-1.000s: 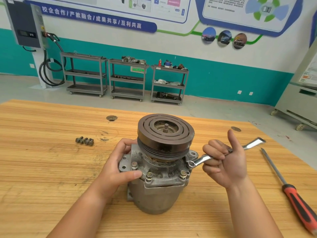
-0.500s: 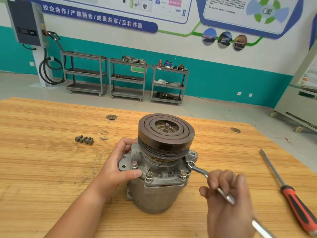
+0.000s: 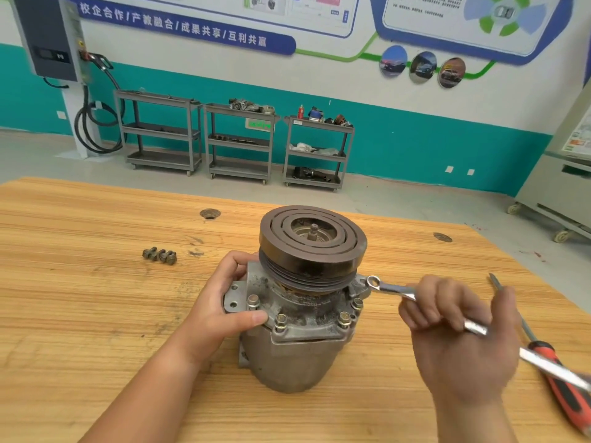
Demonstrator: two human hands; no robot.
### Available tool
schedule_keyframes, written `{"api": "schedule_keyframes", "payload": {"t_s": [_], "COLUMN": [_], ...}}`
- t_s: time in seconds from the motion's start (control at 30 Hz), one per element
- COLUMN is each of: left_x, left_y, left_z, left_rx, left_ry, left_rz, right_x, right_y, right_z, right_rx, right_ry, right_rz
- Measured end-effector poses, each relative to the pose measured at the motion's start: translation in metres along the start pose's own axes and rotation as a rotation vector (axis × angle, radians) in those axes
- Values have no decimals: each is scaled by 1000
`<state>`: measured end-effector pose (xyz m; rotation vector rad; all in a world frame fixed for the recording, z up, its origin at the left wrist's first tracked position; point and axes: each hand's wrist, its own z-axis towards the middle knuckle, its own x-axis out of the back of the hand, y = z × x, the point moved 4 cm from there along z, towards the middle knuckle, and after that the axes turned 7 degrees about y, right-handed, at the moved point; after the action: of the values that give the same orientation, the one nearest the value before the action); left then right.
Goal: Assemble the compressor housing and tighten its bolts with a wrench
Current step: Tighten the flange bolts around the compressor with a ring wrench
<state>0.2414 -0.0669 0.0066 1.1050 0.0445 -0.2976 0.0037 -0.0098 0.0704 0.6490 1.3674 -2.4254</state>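
The grey compressor (image 3: pixel 297 359) stands upright on the wooden table (image 3: pixel 80 308), its dark grooved pulley (image 3: pixel 311 244) on top. Several bolts (image 3: pixel 280 321) stick up from the housing flange. My left hand (image 3: pixel 220 311) grips the flange on its left side, thumb across the front. My right hand (image 3: pixel 460 330) holds a silver wrench (image 3: pixel 391 289) by its shaft. The wrench's ring end sits at the flange's right ear, just under the pulley. Its other end runs off to the lower right, blurred.
Loose bolts (image 3: pixel 160 254) lie on the table at the left. A red-handled screwdriver (image 3: pixel 563 388) lies near the right edge, close behind my right hand. Grey shelving carts (image 3: pixel 240 145) stand by the far wall, a cabinet (image 3: pixel 563 187) at right.
My right hand swung the wrench handle down toward me, then partly back up to the right. The ring end stayed at the right ear. My left hand kept its grip.
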Motion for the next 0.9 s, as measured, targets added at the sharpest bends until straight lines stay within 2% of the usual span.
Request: {"api": "schedule_keyframes", "payload": {"t_s": [0.07, 0.13, 0.27, 0.4, 0.47, 0.53, 0.57, 0.63, 0.73, 0.83, 0.9], "left_x": [0, 0, 0, 0, 1, 0, 0, 0, -1, -1, -1], "left_y": [0, 1, 0, -1, -1, -1, -1, -1, 0, 1, 2], "left_z": [0, -1, 0, 0, 0, 0, 0, 0, -1, -1, -1], "left_rx": [0, -1, -4, 0, 3, 2, 0, 1, 10, 12, 15], "left_ry": [-1, 1, -3, -4, -2, 1, 2, 1, 0, 0, 7], "left_rz": [-1, -3, 8, 1, -2, 0, 2, -5, -17, -9, -8], "right_x": [12, 16, 5, 3, 4, 5, 7, 14, 19, 0, -17], "right_y": [12, 28, 53, 61, 61, 57, 54, 44, 28, 22, 20], "right_z": [27, 46, 57, 67, 69, 66, 62, 46, 7, -37, -56], "right_rx": [-251, -419, -749, -874, -882, -853, -804, -656, -391, -213, 0], "right_ry": [-55, -110, -363, -464, -444, -385, -299, -80, 178, 260, 212], "right_rz": [104, 146, 437, 534, 517, 448, 372, 208, 151, 32, -367]}}
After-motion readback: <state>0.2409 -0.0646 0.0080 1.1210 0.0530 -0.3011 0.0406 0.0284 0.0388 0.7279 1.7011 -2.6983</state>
